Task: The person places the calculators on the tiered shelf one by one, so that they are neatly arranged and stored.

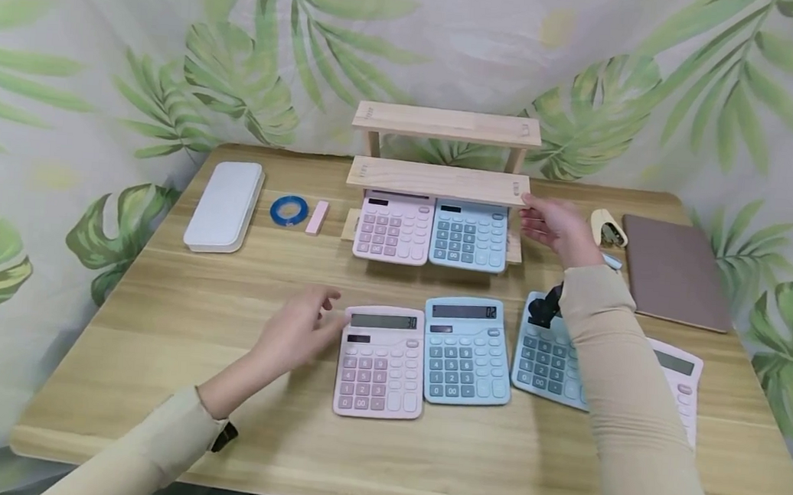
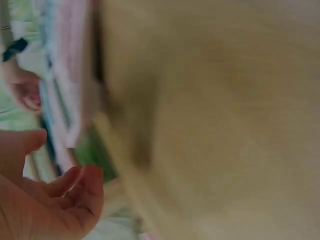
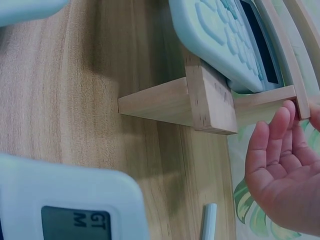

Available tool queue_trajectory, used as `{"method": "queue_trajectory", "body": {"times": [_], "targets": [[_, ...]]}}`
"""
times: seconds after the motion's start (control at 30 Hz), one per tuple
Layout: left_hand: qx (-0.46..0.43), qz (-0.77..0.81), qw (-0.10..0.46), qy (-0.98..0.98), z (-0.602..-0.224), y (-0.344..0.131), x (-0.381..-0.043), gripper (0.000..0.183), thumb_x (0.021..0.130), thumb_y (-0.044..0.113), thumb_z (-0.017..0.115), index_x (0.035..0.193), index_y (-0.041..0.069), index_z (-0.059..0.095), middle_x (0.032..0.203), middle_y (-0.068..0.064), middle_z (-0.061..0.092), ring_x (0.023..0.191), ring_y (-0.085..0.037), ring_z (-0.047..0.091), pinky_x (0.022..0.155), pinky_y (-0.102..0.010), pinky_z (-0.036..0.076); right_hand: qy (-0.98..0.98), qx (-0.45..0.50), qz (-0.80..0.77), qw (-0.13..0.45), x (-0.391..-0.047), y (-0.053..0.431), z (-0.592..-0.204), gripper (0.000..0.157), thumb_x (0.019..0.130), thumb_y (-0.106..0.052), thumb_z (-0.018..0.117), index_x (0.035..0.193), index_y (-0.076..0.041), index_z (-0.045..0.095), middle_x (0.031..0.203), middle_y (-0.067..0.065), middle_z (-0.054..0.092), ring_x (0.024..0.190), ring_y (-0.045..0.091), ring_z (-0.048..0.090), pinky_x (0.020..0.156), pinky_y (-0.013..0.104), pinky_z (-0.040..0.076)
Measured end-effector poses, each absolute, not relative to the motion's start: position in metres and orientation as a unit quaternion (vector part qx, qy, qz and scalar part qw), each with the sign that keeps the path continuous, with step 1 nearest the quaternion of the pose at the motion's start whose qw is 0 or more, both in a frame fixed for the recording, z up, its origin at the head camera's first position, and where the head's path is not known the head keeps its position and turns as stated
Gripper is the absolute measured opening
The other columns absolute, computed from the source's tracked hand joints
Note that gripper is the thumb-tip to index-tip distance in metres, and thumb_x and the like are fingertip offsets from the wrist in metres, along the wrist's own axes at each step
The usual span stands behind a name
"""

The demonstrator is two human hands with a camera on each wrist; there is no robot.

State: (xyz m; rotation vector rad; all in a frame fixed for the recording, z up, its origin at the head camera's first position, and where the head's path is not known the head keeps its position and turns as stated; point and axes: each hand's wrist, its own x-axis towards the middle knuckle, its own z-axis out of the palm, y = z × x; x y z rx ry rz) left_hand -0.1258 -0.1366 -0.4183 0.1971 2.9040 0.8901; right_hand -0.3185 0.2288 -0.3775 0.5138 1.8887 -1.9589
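The head view is evenly bright; the left wrist view is dim, its table point(image 2: 240, 125) at three o'clock strongly blurred.

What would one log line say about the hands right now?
right hand: pinches pale wooden stepped rack | left hand: empty, beside pink rectangular calculator | on rack: second pink calculator, light-blue rectangular calculator

Pastels Taking Over!

Green leaf prints are sprawling over the pale backdrop point(image 1: 466, 45) at twelve o'clock! A blond wooden shelf point(image 1: 436, 180) is glowing at one, and streaky grain is striping the tan table point(image 1: 120, 351). At six, a pink calculator point(image 1: 395, 362) is flashing rosier number keys; at five, a blue calculator point(image 1: 468, 352) is answering in darker blue! White is marking the case point(image 1: 223, 205) at nine, brown the notebook point(image 1: 674, 271) at three.
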Motion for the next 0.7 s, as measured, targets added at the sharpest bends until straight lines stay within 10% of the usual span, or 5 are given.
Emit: {"method": "queue_trajectory", "body": {"times": [0.37,0.7], "targets": [[0.054,0.394,0.126,0.909,-0.450,-0.139,-0.127,0.042,0.088,0.030,0.061,0.121,0.005,0.054,0.116,-0.012,0.054,0.107,-0.024,0.045,0.087,-0.033,0.042,0.671,0.179,-0.694,0.188,-0.319,0.227,-0.377,0.023,0.087,-0.032,0.063,0.099,-0.014,0.055,0.074,-0.005,0.066,0.069,0.008,0.061,0.083,0.025,0.056],[-0.010,0.628,0.193,0.754,-0.409,-0.163,-0.153,0.042,0.095,0.028,0.049,0.130,0.006,0.038,0.103,-0.011,0.065,0.075,-0.015,0.066,0.069,-0.033,0.060,0.669,0.165,-0.696,0.204,-0.318,0.228,-0.375,0.022,0.089,-0.028,0.060,0.104,-0.014,0.051,0.072,-0.006,0.066,0.067,0.007,0.062,0.084,0.026,0.056]]}}
